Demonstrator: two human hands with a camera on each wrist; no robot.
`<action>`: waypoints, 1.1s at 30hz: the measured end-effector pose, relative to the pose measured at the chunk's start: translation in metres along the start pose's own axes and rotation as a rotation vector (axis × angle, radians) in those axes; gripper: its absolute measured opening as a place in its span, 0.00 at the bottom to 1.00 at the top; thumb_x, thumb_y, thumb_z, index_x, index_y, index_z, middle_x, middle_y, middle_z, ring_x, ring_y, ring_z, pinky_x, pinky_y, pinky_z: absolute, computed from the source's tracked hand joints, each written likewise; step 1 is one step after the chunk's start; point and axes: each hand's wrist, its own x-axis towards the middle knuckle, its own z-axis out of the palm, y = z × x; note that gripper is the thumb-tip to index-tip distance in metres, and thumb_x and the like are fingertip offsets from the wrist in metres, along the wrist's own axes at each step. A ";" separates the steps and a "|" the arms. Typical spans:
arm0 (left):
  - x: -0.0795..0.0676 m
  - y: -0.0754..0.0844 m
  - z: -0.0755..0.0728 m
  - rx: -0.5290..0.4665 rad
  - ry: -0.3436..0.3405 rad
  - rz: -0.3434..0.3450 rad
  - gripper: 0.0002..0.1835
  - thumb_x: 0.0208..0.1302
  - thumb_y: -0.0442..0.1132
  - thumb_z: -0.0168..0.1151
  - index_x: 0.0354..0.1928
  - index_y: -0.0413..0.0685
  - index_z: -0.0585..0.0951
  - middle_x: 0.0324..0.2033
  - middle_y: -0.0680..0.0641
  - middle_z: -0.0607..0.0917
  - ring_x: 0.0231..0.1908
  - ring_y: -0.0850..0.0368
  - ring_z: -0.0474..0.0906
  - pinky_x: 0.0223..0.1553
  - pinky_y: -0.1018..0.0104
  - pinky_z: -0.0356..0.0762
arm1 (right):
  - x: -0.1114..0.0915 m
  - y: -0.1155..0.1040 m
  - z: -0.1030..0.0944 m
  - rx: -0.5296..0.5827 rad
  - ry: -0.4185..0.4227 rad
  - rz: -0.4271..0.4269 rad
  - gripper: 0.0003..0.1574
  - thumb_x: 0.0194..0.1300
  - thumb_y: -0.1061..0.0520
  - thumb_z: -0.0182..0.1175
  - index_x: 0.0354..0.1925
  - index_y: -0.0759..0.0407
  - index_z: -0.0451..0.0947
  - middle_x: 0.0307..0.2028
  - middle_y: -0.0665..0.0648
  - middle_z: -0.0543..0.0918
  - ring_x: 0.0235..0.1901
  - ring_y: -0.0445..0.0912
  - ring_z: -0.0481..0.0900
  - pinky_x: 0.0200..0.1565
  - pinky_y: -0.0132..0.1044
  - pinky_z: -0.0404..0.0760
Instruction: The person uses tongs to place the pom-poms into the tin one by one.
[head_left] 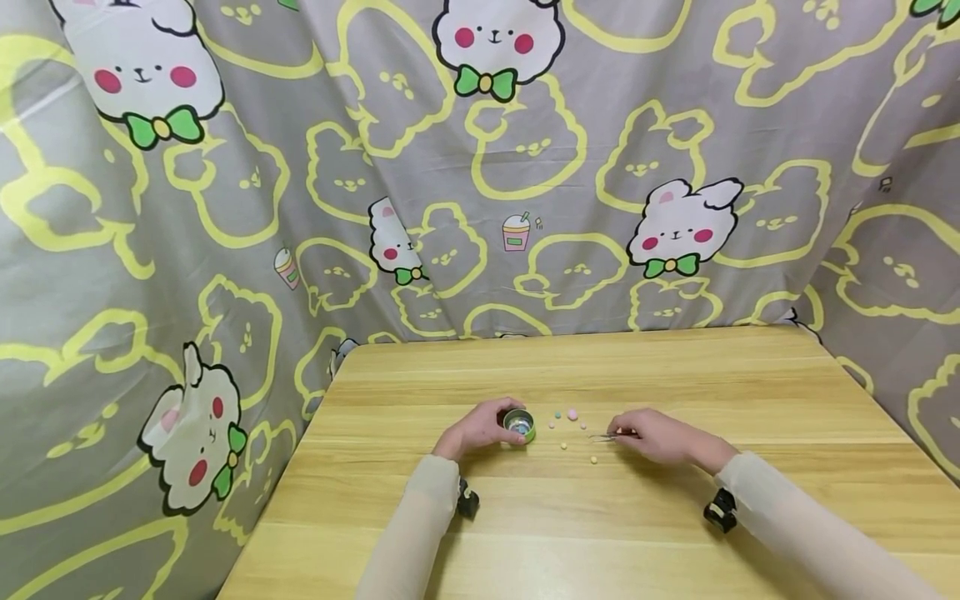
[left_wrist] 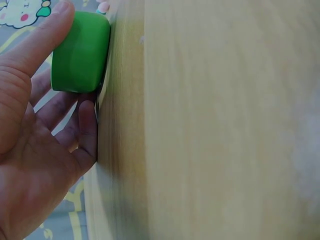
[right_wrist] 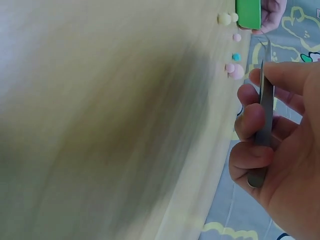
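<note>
A: Where do we find the small, round green tin (left_wrist: 82,55) with the shiny metallic inside?

B: We see it standing open side up on the pale, wood-grained table (head_left: 525,542). The person's left hand (head_left: 480,427) grips it from its left, thumb on the near side and fingers on the far side.

A: Can we tell what lies in it?

B: Something bluish and glinting, too small for us to name.

A: And the right hand (head_left: 660,435)?

B: We find it well to the right of the tin, fingers curled around slim, silver-grey metal tweezers (right_wrist: 267,95). Their fine tips point toward the tin.

A: What do we have lying to the tin's right?

B: Nearest the tin, a small pale pink ball (head_left: 551,425). Slightly farther back, we spot a tiny teal ball (head_left: 557,414) and a larger pink ball (head_left: 572,414) beside it. Farther from the tin, near the tweezer tips, lies another small pink ball (head_left: 583,426).

A: Any on our near side?

B: Right of the tin and closer to the person, we count a pale yellow ball (head_left: 564,446) and, farther from the tin, a second yellow ball (head_left: 594,460).

A: Behind the tin?

B: Past the table's far edge, we see a grey cloth curtain (head_left: 555,200) with white cartoon animals and yellow outlines.
</note>
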 end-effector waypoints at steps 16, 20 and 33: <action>0.000 0.000 -0.001 0.018 0.001 -0.001 0.30 0.53 0.45 0.72 0.58 0.49 0.74 0.47 0.54 0.78 0.47 0.59 0.74 0.50 0.63 0.70 | -0.009 0.004 0.006 -0.021 -0.034 -0.049 0.06 0.69 0.58 0.56 0.40 0.51 0.80 0.36 0.42 0.79 0.33 0.35 0.72 0.34 0.35 0.72; 0.000 0.000 0.000 0.021 0.002 -0.004 0.31 0.53 0.45 0.72 0.59 0.49 0.74 0.47 0.55 0.78 0.47 0.59 0.74 0.50 0.64 0.70 | -0.010 0.005 0.008 -0.022 -0.046 -0.037 0.06 0.68 0.58 0.56 0.40 0.50 0.80 0.35 0.42 0.78 0.32 0.35 0.71 0.34 0.35 0.72; 0.001 -0.001 0.000 0.013 0.002 -0.005 0.29 0.53 0.45 0.72 0.58 0.51 0.75 0.46 0.55 0.79 0.47 0.59 0.74 0.50 0.63 0.70 | -0.010 0.009 0.014 -0.034 -0.047 -0.050 0.06 0.67 0.59 0.56 0.38 0.50 0.79 0.33 0.42 0.77 0.32 0.35 0.71 0.35 0.35 0.72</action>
